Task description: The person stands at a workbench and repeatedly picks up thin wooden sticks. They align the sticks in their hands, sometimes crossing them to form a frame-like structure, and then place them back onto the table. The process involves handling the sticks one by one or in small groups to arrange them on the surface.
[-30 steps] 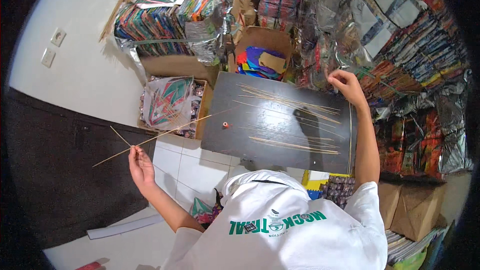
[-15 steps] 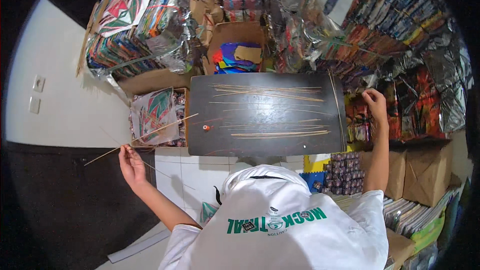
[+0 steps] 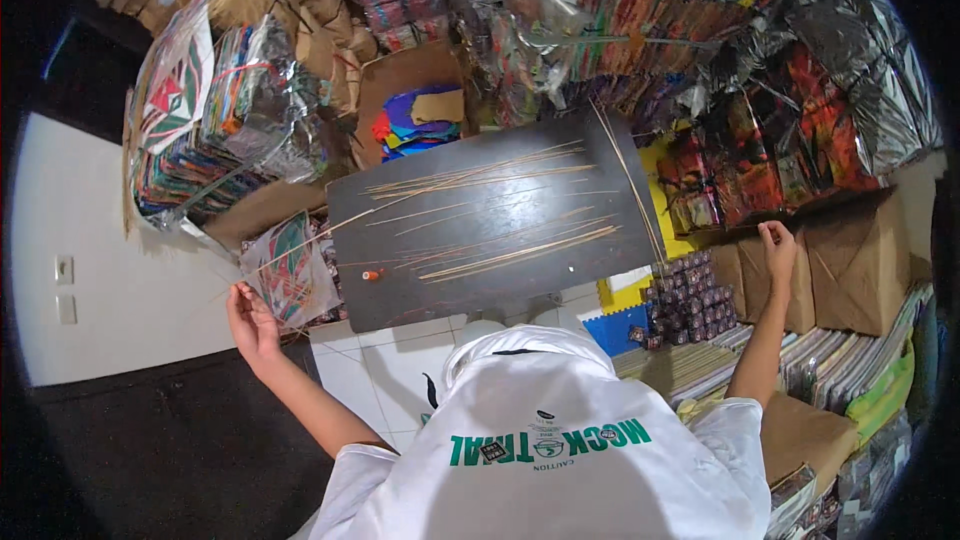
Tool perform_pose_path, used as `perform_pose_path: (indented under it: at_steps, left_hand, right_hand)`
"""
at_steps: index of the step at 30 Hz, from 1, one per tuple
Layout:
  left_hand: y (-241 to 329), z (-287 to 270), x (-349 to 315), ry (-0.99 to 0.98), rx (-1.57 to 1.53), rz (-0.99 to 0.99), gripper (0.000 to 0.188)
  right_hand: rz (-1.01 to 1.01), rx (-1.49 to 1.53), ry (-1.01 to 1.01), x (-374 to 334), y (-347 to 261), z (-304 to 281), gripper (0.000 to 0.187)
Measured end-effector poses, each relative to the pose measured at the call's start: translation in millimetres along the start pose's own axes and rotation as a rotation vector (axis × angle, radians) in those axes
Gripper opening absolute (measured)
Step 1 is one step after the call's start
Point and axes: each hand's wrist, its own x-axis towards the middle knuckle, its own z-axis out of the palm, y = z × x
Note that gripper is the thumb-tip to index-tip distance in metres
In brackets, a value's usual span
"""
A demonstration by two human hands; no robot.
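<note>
Here, your left hand [image 3: 256, 326] pinches a slender tan wooden stick [image 3: 320, 237] reaching over the black rectangular table's [image 3: 460, 290] edge; your right hand [image 3: 778, 252] looks pressed together at the fingertips, on what I cannot tell; grip lightly, lest the stick bend.

- Dark tabletop [image 3: 395, 304]: I see bare room for a hand at the near-left corner, by the red spool [image 3: 372, 275].
- Thin sticks [image 3: 517, 254] lie across its middle; more run along the right edge, a narrow bare gap between these 2 groups.
- 1 long stick [image 3: 310, 241] slants from the left hand [image 3: 255, 322] over the left edge.
- Open carton [image 3: 385, 80], wrapped bundles [image 3: 640, 20] block the far side.
- Small dark boxes [image 3: 690, 305] crowd the near-right corner.
</note>
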Motion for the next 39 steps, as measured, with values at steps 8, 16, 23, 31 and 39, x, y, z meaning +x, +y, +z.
perform_pose_path:
  at_steps: [8,16,23,31,39]
  left_hand:
    - [-21,24,-4,-0.024,0.016,0.001,0.012]
    - [15,-11,-4,0.026,-0.068,0.033,0.012]
    - [6,2,-26,-0.012,-0.032,0.067,0.013]
    - [-15,46,-62,-0.013,0.078,0.054,0.015]
    - [-24,60,-73,0.016,0.187,-0.020,0.014]
  right_hand:
    - [0.071,0.039,0.020,-18,32,-8,0.021]
    - [0.124,0.050,-0.014,-18,61,-7,0.025]
    - [0.238,-0.001,-0.002,-24,80,-5,0.029]
    - [0.264,-0.013,0.058,-53,103,7,0.033]
    - [0.377,0.373,-0.173,-89,86,21,0.027]
